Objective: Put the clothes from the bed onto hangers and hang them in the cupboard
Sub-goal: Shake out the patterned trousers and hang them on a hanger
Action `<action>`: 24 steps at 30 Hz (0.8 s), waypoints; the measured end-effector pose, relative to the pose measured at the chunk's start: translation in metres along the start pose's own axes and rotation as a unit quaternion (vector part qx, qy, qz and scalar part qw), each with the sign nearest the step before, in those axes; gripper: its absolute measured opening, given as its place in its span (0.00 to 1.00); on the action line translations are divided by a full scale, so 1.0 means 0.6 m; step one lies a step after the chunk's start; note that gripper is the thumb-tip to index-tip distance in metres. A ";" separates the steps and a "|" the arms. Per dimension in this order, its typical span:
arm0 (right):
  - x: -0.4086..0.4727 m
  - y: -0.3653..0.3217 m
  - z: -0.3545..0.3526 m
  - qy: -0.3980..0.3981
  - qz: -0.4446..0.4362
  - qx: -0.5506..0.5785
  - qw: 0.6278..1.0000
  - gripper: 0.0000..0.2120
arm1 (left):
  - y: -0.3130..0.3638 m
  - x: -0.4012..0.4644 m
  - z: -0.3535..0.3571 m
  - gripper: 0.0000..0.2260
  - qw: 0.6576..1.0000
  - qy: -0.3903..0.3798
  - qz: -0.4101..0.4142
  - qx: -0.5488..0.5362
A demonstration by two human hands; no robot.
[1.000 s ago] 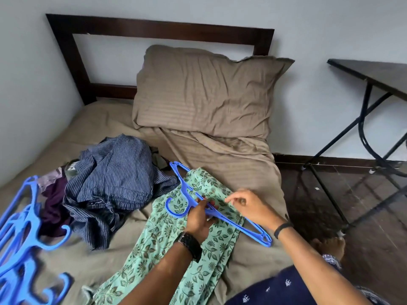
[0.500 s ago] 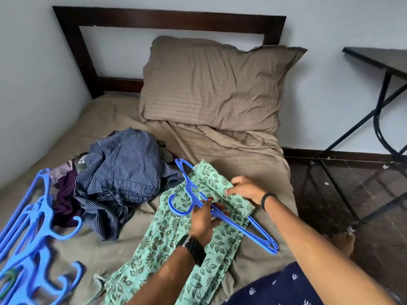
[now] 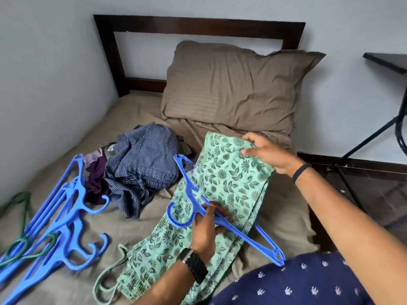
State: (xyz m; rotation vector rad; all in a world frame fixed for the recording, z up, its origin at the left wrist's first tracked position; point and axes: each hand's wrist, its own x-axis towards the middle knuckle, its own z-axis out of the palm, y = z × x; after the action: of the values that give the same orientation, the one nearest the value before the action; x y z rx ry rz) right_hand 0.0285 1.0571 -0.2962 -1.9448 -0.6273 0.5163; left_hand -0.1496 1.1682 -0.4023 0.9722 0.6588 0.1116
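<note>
Bare forearms, dark printed clothing.
Left wrist: black smartwatch [image 3: 193, 265]; right wrist: thin black band [image 3: 301, 169]; navy garment [image 3: 297, 285] with small white motifs.

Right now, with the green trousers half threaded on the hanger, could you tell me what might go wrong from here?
1. The green leaf-print trousers are pinched only at their far edge by the right hand; they may slide back through the blue plastic hanger.
2. The left hand grips the hanger near its hook, so the long free end could tip.
3. The trousers' drawstring loop trails on the bed and may snag when lifted.
</note>
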 end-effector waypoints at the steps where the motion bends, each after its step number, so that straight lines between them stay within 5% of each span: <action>1: -0.004 -0.007 -0.006 0.006 -0.007 0.023 1.000 0.11 | -0.005 -0.007 -0.009 0.09 1.000 0.006 0.001 -0.002; 7: -0.016 0.019 -0.018 0.125 -0.004 0.110 0.986 0.11 | -0.019 -0.062 -0.045 0.15 0.999 0.030 -0.005 -0.012; 10: -0.013 0.077 -0.023 0.134 0.097 -0.074 0.984 0.14 | -0.016 -0.078 -0.051 0.14 0.999 0.022 0.004 -0.031; 14: -0.033 0.138 0.001 0.043 0.184 -0.326 0.926 0.22 | -0.003 -0.076 -0.050 0.13 0.999 -0.003 0.015 -0.031; 20: -0.153 0.084 0.101 -0.134 0.131 -0.139 0.972 0.13 | 0.030 -0.059 -0.044 0.05 0.991 -0.135 -0.003 0.011; 24: -0.231 0.092 0.138 -0.186 0.116 -0.159 0.963 0.25 | 0.041 -0.035 -0.063 0.18 0.970 -0.241 -0.012 0.030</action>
State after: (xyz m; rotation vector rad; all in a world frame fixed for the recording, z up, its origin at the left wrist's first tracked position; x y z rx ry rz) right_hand -0.1173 1.0064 -0.3689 -2.2614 -0.7571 0.9941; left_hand -0.1829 1.2021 -0.3875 1.0017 0.2262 -0.1653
